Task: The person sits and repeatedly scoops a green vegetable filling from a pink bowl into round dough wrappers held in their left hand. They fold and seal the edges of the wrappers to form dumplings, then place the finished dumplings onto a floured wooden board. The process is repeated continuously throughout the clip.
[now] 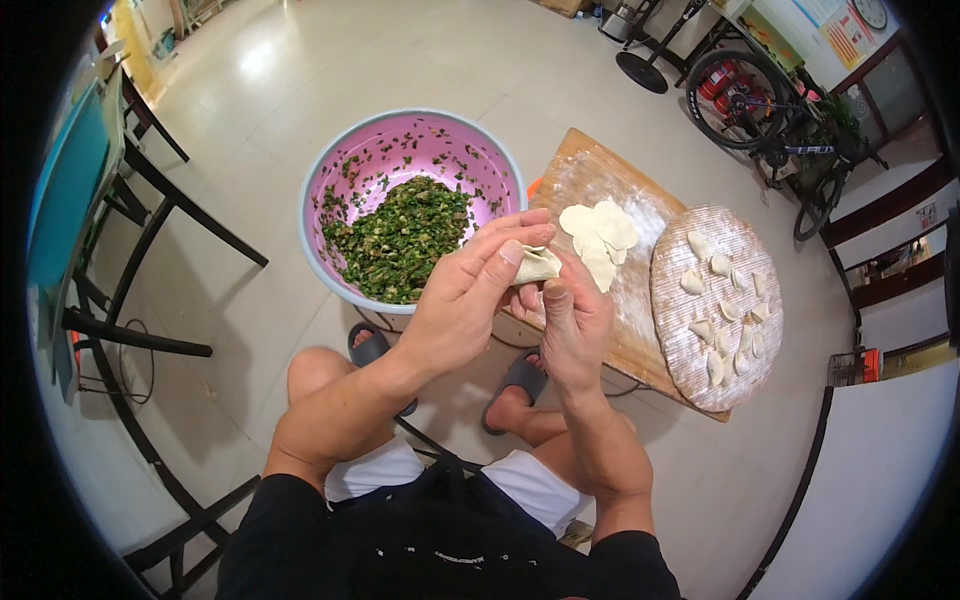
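Between my two hands is a dumpling (538, 264) of pale dough, folded over, its edge pinched by thumbs and fingers. My left hand (470, 290) grips it from the left, thumb on top. My right hand (575, 330) closes on its right end. Just beyond and left of the hands sits a pink bowl with a pale blue rim (312, 240), holding chopped green filling (400, 235). To the right, round dough wrappers (602, 232) lie overlapped on a floured wooden board (640, 330). Whether filling is inside the dumpling is hidden.
A round ridged tray (690, 350) dusted with flour bears several folded dumplings (720, 264) and overlaps the board's right side. Dark-framed chairs (165, 190) stand at the left. A bicycle (760, 120) leans at the far right. My sandalled feet (515, 390) rest below the board.
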Motion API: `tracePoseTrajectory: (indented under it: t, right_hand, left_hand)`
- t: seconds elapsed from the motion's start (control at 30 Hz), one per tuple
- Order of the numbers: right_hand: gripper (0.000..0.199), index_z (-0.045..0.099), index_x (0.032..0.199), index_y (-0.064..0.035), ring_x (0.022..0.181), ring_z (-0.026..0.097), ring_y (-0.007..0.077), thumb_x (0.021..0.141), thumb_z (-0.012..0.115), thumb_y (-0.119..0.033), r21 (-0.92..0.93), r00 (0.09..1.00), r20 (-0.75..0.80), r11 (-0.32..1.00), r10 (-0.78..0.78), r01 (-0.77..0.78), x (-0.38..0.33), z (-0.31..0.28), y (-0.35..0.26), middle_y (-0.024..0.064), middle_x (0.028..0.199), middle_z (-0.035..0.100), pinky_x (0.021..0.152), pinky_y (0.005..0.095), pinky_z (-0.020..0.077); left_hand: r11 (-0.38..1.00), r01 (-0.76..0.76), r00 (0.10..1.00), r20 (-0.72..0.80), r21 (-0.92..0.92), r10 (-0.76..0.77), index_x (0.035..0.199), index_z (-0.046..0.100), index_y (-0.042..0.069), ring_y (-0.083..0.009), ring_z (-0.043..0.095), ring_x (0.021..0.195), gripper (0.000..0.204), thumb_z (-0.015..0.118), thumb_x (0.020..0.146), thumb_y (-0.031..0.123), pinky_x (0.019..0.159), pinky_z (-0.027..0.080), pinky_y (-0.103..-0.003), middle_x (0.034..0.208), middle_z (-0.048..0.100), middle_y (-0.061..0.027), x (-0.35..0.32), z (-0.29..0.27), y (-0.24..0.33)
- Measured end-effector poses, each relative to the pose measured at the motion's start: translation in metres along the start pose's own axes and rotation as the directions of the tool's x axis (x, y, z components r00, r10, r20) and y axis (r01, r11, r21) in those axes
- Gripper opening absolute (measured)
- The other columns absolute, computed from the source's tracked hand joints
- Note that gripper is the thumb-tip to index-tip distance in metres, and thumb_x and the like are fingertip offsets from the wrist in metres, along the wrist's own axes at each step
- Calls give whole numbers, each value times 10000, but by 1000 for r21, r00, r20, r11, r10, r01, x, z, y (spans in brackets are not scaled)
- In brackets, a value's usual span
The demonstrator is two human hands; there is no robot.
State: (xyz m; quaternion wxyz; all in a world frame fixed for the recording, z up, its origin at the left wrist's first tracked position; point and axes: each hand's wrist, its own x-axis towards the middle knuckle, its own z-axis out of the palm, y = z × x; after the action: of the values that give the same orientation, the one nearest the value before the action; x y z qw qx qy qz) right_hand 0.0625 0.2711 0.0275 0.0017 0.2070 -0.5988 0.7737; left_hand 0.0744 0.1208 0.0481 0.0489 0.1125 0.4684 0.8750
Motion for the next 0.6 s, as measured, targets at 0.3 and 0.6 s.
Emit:
tracePoseTrajectory:
  t: [0.3,0.6]
  right_hand:
    - [337,687,1225,58,768,587,82,1011,651,-200,-341,965,-147,927,-218,157,-5,-12,-7,62,1077,629,645,233,490]
    - [337,672,1228,40,765,620,104,1017,641,-220,386,926,-133,879,353,-279,-17,-21,15,47,1023,670,668,244,521]
  left_hand:
    - [922,-69,995,99,382,34,1471,481,-2,-149,588,1173,531,635,970,81,974,496,-289,1538,460,-121,4,10,1]
    - [525,-169,982,189,834,16,1533,347,-24,-333,467,1388,717,685,907,71,1147,366,-373,1516,451,-223,4,10,3]
